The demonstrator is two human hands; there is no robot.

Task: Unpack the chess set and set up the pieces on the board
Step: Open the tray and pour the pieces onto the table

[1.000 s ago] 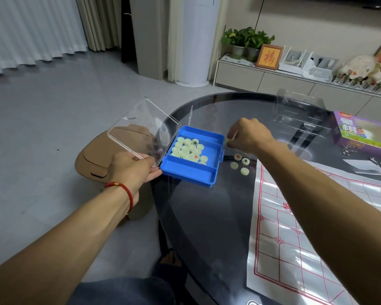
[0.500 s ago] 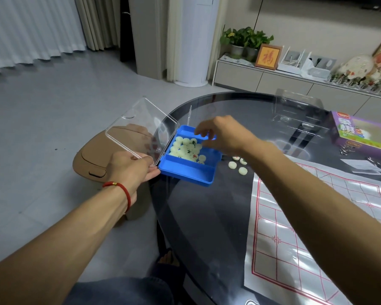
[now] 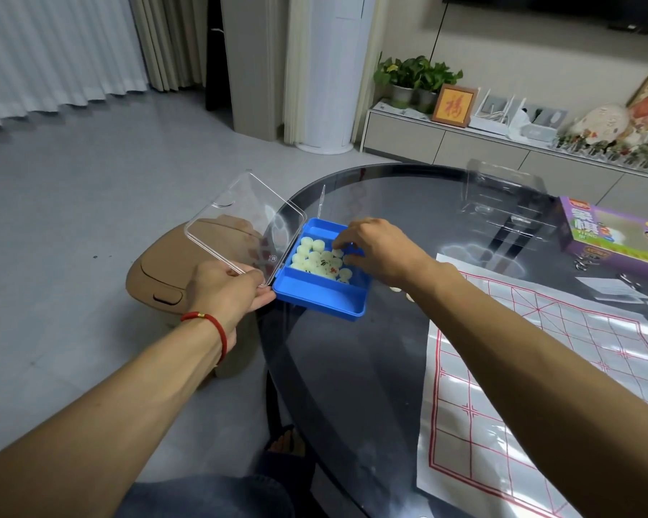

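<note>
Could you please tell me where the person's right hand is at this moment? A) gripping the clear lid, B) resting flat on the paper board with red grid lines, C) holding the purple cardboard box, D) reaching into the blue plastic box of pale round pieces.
D: the right hand has its fingers down among the pale round pieces inside the blue plastic box.

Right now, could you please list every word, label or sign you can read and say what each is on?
"福": gold character in the framed picture on the sideboard.
"象棋": large characters on the purple game box; its smaller print is too blurred to read.
Chess pieces in the blue case: red and black characters, too small to read.
</note>
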